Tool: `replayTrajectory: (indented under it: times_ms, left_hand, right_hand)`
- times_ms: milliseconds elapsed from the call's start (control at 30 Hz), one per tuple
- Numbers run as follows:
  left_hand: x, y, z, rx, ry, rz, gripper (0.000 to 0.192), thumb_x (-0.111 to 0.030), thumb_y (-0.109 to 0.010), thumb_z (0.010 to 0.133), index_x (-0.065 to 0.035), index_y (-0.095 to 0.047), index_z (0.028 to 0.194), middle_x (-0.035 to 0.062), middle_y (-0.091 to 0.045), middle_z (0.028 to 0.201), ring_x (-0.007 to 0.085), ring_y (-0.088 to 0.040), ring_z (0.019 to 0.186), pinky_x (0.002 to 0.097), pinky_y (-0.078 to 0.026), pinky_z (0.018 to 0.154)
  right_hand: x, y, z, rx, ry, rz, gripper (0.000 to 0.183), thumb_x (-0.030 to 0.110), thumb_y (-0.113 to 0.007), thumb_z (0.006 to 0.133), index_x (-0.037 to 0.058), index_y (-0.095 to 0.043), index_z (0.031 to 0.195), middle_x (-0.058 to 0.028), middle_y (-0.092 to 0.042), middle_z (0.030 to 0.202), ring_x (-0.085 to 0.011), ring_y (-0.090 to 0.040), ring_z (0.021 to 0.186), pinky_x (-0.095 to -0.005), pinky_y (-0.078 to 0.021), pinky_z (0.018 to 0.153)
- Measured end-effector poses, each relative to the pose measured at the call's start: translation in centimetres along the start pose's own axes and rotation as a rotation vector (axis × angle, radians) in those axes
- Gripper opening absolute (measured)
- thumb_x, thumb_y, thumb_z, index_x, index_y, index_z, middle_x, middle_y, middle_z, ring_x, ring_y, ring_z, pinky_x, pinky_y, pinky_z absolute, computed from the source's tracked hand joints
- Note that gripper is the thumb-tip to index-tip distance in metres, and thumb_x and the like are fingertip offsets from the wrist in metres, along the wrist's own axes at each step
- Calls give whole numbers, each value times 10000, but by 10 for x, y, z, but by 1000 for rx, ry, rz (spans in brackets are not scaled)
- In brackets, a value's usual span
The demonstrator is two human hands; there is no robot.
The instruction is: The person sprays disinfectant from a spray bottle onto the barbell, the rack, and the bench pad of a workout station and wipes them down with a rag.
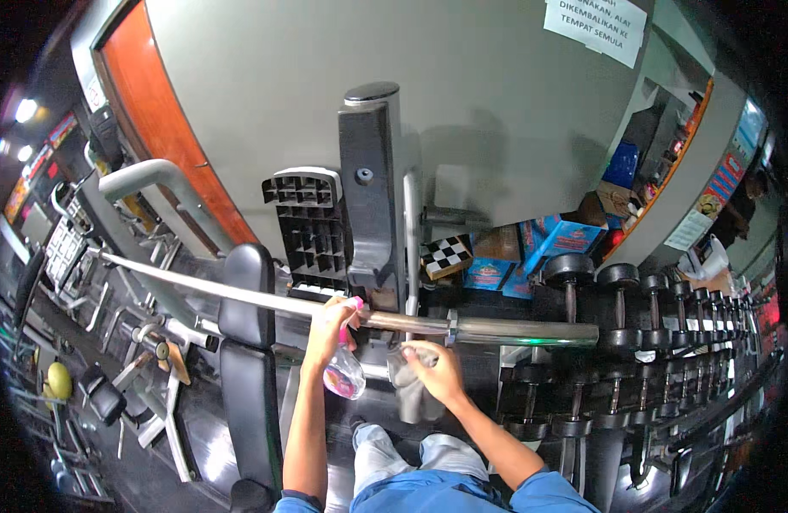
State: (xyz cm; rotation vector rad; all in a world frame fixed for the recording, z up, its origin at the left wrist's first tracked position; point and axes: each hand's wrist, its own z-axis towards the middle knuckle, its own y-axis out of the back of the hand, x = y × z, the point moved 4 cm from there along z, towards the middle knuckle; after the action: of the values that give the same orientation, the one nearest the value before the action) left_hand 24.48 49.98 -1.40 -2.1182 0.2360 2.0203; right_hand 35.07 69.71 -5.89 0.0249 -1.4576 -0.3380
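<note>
My left hand (333, 324) grips a clear plastic spray bottle (344, 375) with a pink trigger head, held against or just in front of a barbell (253, 295). A grey cloth (413, 391) hangs from my right hand (435, 369), which is just below the thick sleeve (522, 331) of the bar. The steel bar runs across the view from the far left to the right of centre. No weight plate sits on the sleeve near me. Behind my hands rises a dark upright post (368, 192) of the bench rack.
A black padded bench (250, 397) stands left of my legs. To the right, dumbbells (570, 292) fill a two-tier rack. Blue cardboard boxes (560, 234) and a checkered box (446, 255) lie by the grey wall (496, 83). An orange door (169, 109) is at the left.
</note>
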Motion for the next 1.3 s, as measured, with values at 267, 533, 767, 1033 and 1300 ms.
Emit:
replayTrajectory:
  times_ms: [267, 533, 767, 1033, 1300]
  left_hand:
    - [2, -5, -6, -103, -69, 18, 356, -358, -527, 920, -11, -604, 941, 77, -579, 768, 171, -542, 475, 272, -451, 414]
    - [2, -9, -5, -131, -55, 58, 394, -395, -519, 907, -6, -580, 918, 87, -602, 800, 175, -558, 537, 288, -470, 432]
    - [5, -3, -6, -142, -93, 86, 361, -385, -504, 917, -32, -581, 899, 77, -601, 814, 170, -567, 584, 289, -474, 440]
    - [4, -11, -12, -199, -79, -23, 379, -383, -561, 880, -43, -616, 1040, 42, -631, 822, 138, -556, 538, 271, -451, 479]
    - [-2, -16, -13, -168, -163, -9, 379, -398, -593, 892, -19, -590, 892, 62, -596, 788, 142, -562, 569, 265, -459, 437]
  right_hand:
    - [-52, -64, 11, 67, -781, 1271, 351, 440, -521, 948, 134, -650, 1062, -57, -690, 1019, -245, -649, 946, -416, -509, 877]
    - [-80, -54, 32, -40, -760, 1441, 429, 457, -506, 969, 95, -541, 1196, -85, -669, 1051, -275, -656, 945, -490, -556, 835]
    - [-24, -38, -24, 224, -798, 1283, 286, 322, -681, 895, 124, -614, 1091, -48, -659, 956, -171, -657, 831, -356, -554, 695]
    - [101, 62, 12, 169, 197, 7, 186, 144, -679, 868, 43, -711, 1021, -53, -720, 915, -138, -680, 812, -279, -519, 728]
    - [107, 55, 68, 431, 628, -842, 144, 196, -688, 756, 116, -730, 868, -161, -671, 837, -352, -658, 790, -436, -537, 720]
